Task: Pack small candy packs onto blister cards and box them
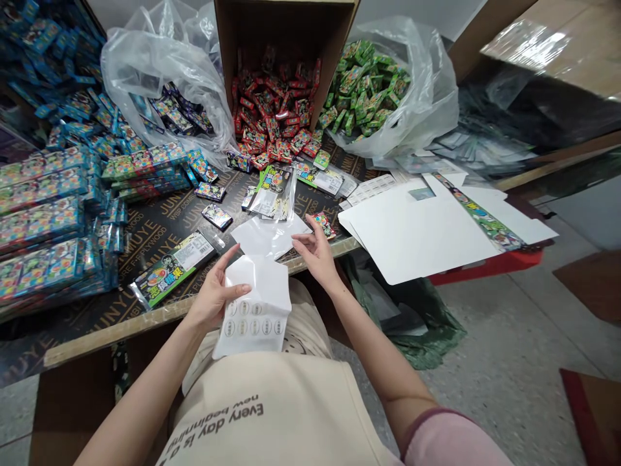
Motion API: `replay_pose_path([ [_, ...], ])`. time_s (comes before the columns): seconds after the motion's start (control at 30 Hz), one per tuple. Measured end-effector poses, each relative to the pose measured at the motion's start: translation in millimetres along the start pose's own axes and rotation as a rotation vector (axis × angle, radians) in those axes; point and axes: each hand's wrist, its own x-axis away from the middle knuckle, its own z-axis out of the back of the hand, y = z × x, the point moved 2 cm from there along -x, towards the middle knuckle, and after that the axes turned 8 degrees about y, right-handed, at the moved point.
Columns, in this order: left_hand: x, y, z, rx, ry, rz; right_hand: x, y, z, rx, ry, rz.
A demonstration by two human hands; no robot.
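Observation:
My left hand (pixel 213 294) grips a white sticker sheet (pixel 255 310) with rows of round labels, held over my lap at the table's edge. My right hand (pixel 317 249) hovers just right of the sheet's top, fingers curled in a pinch near a clear plastic bag (pixel 269 236) lying on the table edge; what it pinches is too small to make out. A small red candy pack (pixel 324 223) lies just beyond my right fingers. A long green packaged strip (pixel 172 265) rests left of my left hand.
Stacks of filled blue and green strips (pixel 43 226) cover the left. At the back, plastic bags of purple packs (pixel 179 113) and green packs (pixel 369 84) flank a cardboard box of red packs (pixel 274 107). White card sheets (pixel 417 230) overhang the table at right.

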Motion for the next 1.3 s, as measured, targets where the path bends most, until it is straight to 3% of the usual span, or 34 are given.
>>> replay_pose_path([
  [0.13, -5, 4, 1.6, -0.128, -0.094, -0.128, -27, 14, -19, 0.248, 0.007, 0.021],
  [0.3, -46, 27, 13.1, -0.714, -0.183, -0.393, -51, 21, -44, 0.3, 0.004, -0.032],
  [0.47, -82, 37, 17.9, -1.299, -0.005, -0.603, -52, 28, -48, 0.182, 0.053, -0.061],
  [0.57, -91, 29, 2.7, -1.564, 0.085, -0.731, -51, 31, -46, 0.125, 0.069, -0.058],
  [0.63, -97, 21, -11.3, -1.677, 0.039, -0.8, -50, 32, -45, 0.113, 0.077, -0.059],
  [0.8, -119, 4, -26.3, -1.789, -0.149, -0.784, -47, 27, -45, 0.106, 0.067, -0.048],
  [0.97, -128, -3, -18.8, -1.804, -0.168, -0.749, -37, 14, -44, 0.019, 0.083, 0.075],
  [1.13, -130, -5, -13.4, -1.743, -0.187, -0.764, -35, 13, -29, -0.391, 0.095, -0.131],
  [1.3, -129, 2, -11.5, -1.668, -0.194, -0.794, -37, 14, -12, -0.512, 0.05, -0.251],
])
